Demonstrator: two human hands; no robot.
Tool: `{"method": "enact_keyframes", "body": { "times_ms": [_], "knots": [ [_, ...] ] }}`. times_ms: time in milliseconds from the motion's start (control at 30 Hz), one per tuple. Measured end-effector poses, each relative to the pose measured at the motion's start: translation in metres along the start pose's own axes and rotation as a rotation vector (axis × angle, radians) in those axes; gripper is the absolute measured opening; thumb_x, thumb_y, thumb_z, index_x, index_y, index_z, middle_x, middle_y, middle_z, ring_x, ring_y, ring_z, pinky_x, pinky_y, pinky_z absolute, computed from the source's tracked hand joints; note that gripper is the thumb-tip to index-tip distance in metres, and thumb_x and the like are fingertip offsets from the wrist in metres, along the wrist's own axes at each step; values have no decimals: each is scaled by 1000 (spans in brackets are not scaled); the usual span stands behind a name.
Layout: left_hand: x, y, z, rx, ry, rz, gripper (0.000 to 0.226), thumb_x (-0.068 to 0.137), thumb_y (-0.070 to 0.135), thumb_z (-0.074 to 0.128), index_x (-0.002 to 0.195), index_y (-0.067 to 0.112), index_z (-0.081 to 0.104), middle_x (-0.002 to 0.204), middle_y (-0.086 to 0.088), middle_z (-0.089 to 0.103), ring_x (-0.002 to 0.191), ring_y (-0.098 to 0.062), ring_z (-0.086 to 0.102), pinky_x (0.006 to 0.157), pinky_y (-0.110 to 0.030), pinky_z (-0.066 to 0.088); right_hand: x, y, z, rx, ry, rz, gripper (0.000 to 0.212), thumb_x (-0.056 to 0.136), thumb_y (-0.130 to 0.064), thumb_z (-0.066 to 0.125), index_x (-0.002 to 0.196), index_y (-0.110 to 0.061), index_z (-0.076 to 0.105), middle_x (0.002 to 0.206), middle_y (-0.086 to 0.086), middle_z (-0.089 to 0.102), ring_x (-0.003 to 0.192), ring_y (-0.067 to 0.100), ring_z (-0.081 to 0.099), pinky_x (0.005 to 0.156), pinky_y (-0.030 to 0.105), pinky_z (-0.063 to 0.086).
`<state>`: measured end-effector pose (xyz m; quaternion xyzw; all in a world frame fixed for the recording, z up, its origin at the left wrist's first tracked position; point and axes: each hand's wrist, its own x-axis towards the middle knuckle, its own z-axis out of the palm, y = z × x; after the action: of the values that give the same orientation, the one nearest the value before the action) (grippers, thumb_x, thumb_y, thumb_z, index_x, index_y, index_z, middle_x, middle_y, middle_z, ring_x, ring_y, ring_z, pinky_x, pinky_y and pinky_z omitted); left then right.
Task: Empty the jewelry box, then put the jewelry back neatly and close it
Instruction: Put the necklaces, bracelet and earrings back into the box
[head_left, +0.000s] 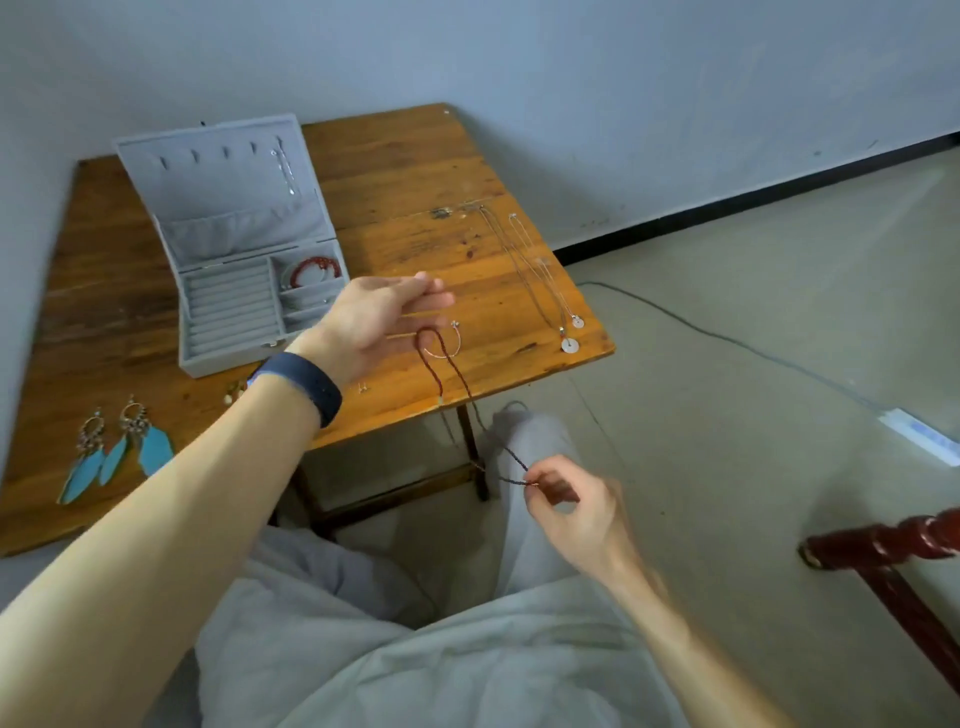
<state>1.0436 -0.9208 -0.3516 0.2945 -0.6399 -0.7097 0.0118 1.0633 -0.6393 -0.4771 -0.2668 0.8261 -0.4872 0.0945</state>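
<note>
One red cord (460, 371) runs from its loop on the table (415, 171) to my right hand (576, 514) – fingers pinched on its end, off the table's edge. My left hand (379, 317) hovers over the loop, fingers straight and together; whether they touch it, I cannot tell. Beyond, the jewelry box (234, 249) stands open, a red bracelet (314, 270) inside. Silver necklaces (540, 275) lie right, feather earrings (119, 452) left.

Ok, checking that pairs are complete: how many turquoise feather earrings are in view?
2. Both lie side by side on the table, near its front left edge: the left earring and the right earring. The left forearm may hide others.
</note>
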Motion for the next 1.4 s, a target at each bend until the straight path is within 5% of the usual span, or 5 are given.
{"method": "enact_keyframes", "body": {
  "times_ms": [167, 467, 567, 800, 1400],
  "knots": [
    [-11, 9, -29, 263, 6, 11, 24, 101, 31, 57, 112, 14, 70, 100, -1, 77, 82, -16, 72, 67, -27, 56, 16, -18, 14, 97, 24, -14, 11, 85, -15, 75, 83, -25, 71, 77, -14, 71, 76, 7, 70, 70, 18, 54],
    [-35, -50, 13, 431, -504, -31, 56, 78, 7, 61, 130, 29, 63, 132, 9, 63, 128, -11, 53, 106, -35, 45, 44, -58, -5, 217, -144, 61, 17, 82, -1, 70, 79, -18, 70, 80, -4, 72, 78, 14, 67, 74, 23, 52],
    [-38, -60, 29, 483, -583, 33, 31, 84, 24, 65, 112, 34, 73, 117, 12, 71, 118, -10, 60, 110, -40, 40, 54, -75, -25, 205, -150, -6, 8, 78, -12, 67, 79, -20, 69, 78, -3, 71, 76, 15, 67, 73, 25, 53],
    [-45, -55, 7, 306, -501, 138, 25, 97, 23, 63, 104, -1, 69, 85, -6, 73, 86, -21, 67, 89, -27, 51, 90, -84, -47, 189, 5, -102, 14, 86, -10, 67, 87, -24, 69, 84, -7, 70, 78, 13, 65, 74, 26, 51],
    [-74, -23, -163, 322, -7, 34, 19, 91, 30, 71, 93, 11, 69, 81, -2, 69, 71, -18, 58, 74, -34, 46, 193, -140, 52, -270, -9, -458, 15, 95, -16, 63, 107, -19, 73, 103, -9, 67, 92, 4, 58, 80, 6, 37]
  ]
}}
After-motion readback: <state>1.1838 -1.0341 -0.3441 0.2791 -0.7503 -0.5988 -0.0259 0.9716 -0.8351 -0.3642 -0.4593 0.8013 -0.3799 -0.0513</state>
